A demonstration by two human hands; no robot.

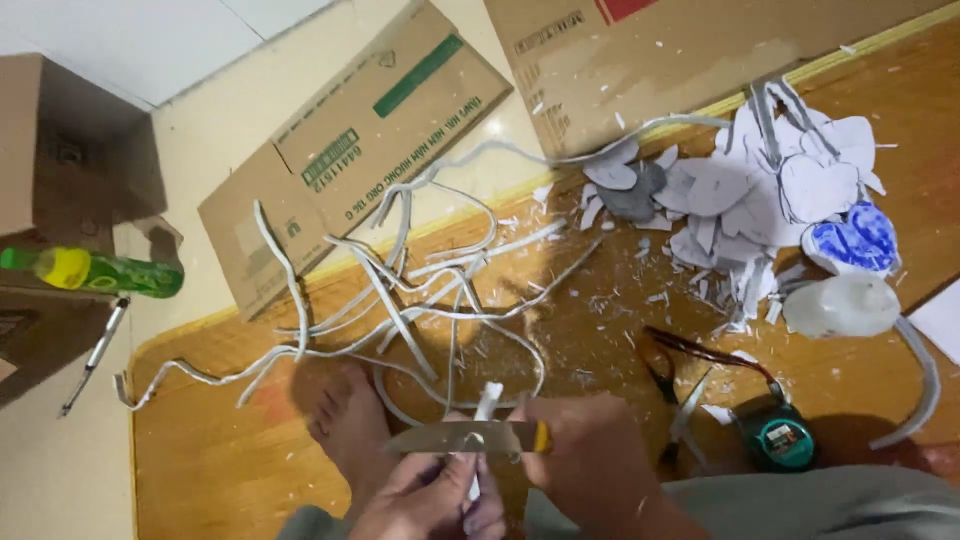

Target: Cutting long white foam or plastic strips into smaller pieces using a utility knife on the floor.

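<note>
My left hand point(430, 500) and right hand point(590, 455) are bare with no sleeves, rings or watch in view, my foot point(350, 425) is bare too, and I'm wearing grey-green trousers point(800, 505).

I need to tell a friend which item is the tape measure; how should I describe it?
Start at the wooden mat on the floor and go to its lower right part, just right of the scissors. The tape measure lies there: a small rounded case, green and dark, the only teal thing among white paper scraps.
</note>
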